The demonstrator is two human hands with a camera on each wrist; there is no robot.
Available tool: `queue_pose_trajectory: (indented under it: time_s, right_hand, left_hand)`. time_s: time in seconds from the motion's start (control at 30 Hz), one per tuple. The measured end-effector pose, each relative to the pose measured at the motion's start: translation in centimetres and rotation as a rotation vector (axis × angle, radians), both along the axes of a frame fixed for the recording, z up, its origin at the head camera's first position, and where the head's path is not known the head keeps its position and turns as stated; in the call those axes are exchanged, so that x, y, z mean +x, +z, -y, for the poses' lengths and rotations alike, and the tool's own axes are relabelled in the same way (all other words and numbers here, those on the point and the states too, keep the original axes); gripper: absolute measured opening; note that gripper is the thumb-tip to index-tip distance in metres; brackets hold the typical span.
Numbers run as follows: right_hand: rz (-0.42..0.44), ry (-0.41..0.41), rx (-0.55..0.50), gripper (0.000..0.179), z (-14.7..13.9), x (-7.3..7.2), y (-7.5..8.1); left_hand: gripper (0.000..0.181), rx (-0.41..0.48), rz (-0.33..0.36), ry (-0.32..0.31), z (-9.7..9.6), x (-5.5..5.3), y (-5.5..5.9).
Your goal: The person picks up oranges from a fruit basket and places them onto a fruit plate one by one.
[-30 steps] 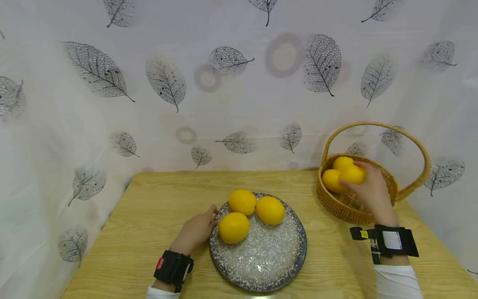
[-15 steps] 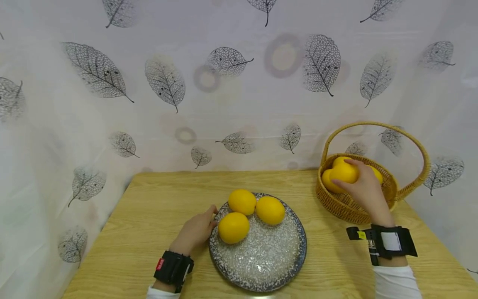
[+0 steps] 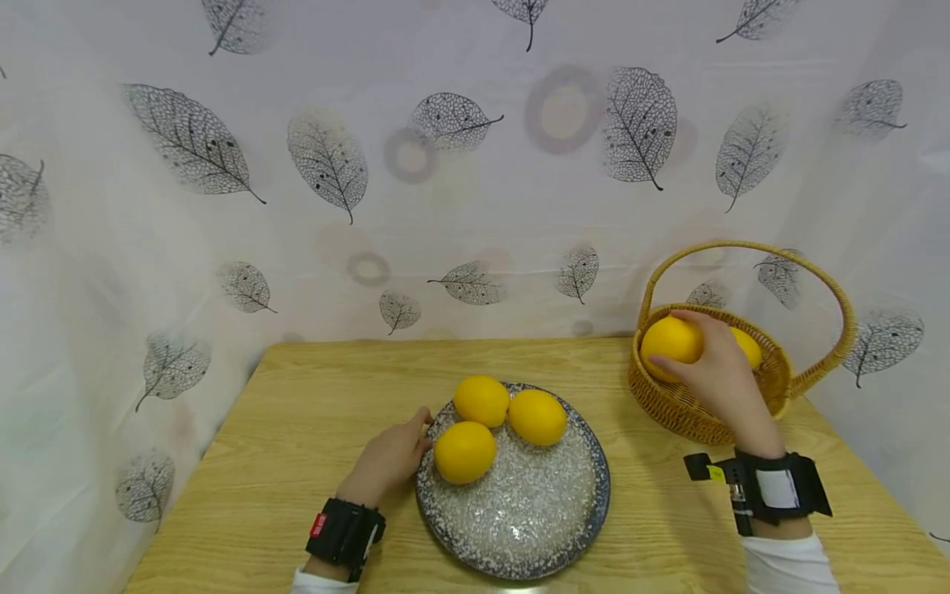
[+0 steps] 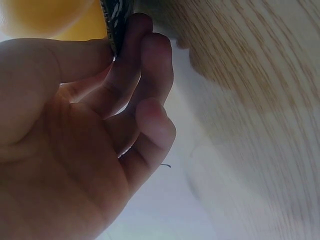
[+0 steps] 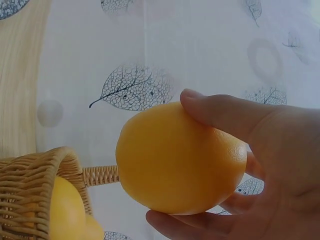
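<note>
My right hand grips a yellow lemon over the left part of a wicker basket. In the right wrist view the thumb lies along one side of this lemon and the fingers along the other, raised above the basket's rim. Other lemons lie inside the basket, partly hidden by its wall. At the table's middle a round speckled grey plate carries three lemons: front left, back and right. The plate's left rim is pinched between my left hand's thumb and fingers.
The basket's tall arched handle rises over its opening and slopes down at the right. Behind the wooden table hangs a pale curtain printed with leaves.
My right hand has moved left across the basket with the lemon, and another lemon now shows to its right. The left hand and the plate have stayed still.
</note>
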State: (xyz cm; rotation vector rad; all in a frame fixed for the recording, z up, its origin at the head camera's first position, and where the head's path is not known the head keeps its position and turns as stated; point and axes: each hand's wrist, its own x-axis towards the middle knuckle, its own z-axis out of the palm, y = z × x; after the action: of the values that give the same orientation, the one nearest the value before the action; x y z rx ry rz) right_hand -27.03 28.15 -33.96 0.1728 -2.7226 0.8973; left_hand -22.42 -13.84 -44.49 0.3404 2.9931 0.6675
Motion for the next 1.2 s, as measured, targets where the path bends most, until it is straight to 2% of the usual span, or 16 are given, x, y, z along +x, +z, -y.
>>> queue_pose_trajectory:
  time_s: [0.4, 0.63, 0.87, 1.2]
  right_hand:
    - [-0.022, 0.058, 0.001, 0.075, 2.1, 0.9, 0.9]
    - [-0.057, 0.079, 0.021, 0.074, 3.0, 1.1, 0.8]
    - [-0.063, 0.106, 0.034, 0.071, 4.3, 2.0, 1.1]
    - [-0.131, 0.164, 0.085, 0.067, 6.5, 3.1, 1.2]
  left_hand:
    - [0.026, 0.008, -0.005, 0.001, 0.0, 0.0, 0.0]
    - [0.026, 0.008, 0.0, 0.002, 0.1, -0.1, -0.2]
    - [0.026, 0.02, 0.014, 0.0, 0.1, -0.1, -0.1]
    - [0.026, 0.019, 0.019, 0.005, 0.1, -0.1, -0.1]
